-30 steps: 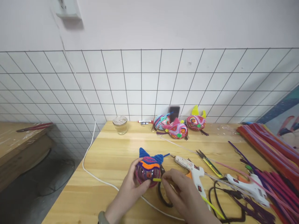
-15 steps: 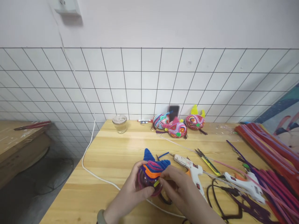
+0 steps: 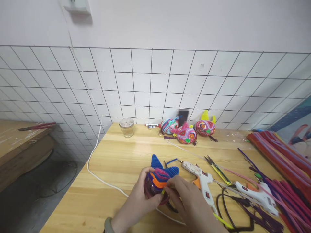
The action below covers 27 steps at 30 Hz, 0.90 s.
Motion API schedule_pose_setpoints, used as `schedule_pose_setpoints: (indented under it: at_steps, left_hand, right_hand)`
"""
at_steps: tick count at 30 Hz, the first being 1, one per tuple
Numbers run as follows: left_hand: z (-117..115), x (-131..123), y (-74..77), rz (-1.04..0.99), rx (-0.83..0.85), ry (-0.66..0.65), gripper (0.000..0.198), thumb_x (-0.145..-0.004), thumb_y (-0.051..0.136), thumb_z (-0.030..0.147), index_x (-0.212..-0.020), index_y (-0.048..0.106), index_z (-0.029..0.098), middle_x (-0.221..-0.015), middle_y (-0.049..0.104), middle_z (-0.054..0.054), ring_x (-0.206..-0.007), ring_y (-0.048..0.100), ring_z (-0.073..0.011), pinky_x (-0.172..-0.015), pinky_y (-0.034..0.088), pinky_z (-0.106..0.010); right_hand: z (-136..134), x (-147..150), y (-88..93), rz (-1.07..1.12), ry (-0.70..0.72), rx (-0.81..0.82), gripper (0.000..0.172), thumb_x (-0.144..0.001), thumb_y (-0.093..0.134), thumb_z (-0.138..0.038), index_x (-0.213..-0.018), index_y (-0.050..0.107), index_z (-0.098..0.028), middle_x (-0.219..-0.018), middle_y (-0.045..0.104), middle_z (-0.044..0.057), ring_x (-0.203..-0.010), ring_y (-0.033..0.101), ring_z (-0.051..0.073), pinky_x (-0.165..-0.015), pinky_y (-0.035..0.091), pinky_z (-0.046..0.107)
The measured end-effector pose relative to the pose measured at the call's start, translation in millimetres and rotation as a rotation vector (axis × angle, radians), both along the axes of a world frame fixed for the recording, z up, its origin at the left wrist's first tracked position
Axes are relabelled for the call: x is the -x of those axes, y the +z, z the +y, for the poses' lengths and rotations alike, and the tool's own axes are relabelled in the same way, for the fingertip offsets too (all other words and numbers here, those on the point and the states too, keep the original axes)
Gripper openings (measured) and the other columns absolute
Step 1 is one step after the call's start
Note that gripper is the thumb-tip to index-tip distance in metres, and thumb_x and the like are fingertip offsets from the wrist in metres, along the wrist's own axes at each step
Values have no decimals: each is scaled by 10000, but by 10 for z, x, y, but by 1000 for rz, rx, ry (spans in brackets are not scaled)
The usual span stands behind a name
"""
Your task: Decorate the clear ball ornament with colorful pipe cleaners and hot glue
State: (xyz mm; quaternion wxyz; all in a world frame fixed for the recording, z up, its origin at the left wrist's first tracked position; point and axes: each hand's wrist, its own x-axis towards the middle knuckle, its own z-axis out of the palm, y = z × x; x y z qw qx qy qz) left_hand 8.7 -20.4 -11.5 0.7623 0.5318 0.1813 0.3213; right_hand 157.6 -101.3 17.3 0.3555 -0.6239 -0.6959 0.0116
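Note:
A round, dark, glossy ball (image 3: pixel 151 190) is partly covered in orange, blue and pink pipe cleaners, with blue ear-like points (image 3: pixel 155 163) on top. My left hand (image 3: pixel 141 202) grips it from the left, the thumb across its front. On its right side, my right hand (image 3: pixel 187 199) has its fingers pinched on a thin yellow pipe cleaner (image 3: pixel 163 192) against the ball's face. A yellow length (image 3: pixel 224 221) shows beyond that hand at lower right. Behind the ball, a dark pointed tool is mostly hidden.
Two white glue guns (image 3: pixel 205 184) (image 3: pixel 257 194) lie at right with dark cables. Yellow-handled snips (image 3: pixel 218 171) rest beyond them. Pipe cleaner bundles (image 3: pixel 279 158) fill the right side. Decorated balls (image 3: pixel 186 133) and a glass cup (image 3: pixel 126 127) stand at the back. A white cord (image 3: pixel 107 184) crosses the left.
The view has shifted slightly. Both hands stay on the ball; the right fingers have pressed closer, and less of the yellow piece shows between them and the left thumb.

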Motion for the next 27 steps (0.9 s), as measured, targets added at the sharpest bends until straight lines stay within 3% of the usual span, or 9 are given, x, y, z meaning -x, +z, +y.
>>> schedule_pose_setpoints:
  at_steps: [8, 14, 22, 27]
  left_hand:
    - [-74, -64, 101, -16, 59, 41, 417, -777, 674, 188, -1095, 416, 267, -1016, 622, -31, -883, 609, -171, -759, 489, -317]
    - [-101, -107, 43, 13, 71, 95, 456, -750, 703, 192, -1051, 368, 269, -984, 618, -25, -837, 636, -175, -738, 513, -331]
    - [-116, -160, 31, -1, 78, 252, 528, -705, 738, 306, -1041, 331, 287, -956, 637, -20, -843, 664, -194, -738, 536, -343]
    - [-121, -164, 18, -20, 82, 305, 555, -682, 751, 333, -1044, 333, 288, -968, 659, -35, -851, 678, -207, -748, 547, -352]
  right_hand:
    - [4, 59, 106, -101, -15, -200, 274, -1004, 329, -281, -852, 545, -209, -670, 644, 18, -560, 626, 146, -505, 464, 231]
    - [-6, 96, 114, -126, -58, -172, 363, -1004, 312, -303, -773, 572, -202, -636, 628, 32, -528, 618, 151, -472, 491, 235]
    - [-39, 86, 142, -20, 12, -306, 232, -979, 397, -203, -1054, 613, -163, -872, 694, 115, -764, 695, 167, -649, 583, 226]
    - [-35, 65, 65, 35, -53, -334, 150, -943, 472, -185, -974, 618, -189, -824, 689, 89, -739, 692, 176, -649, 596, 260]
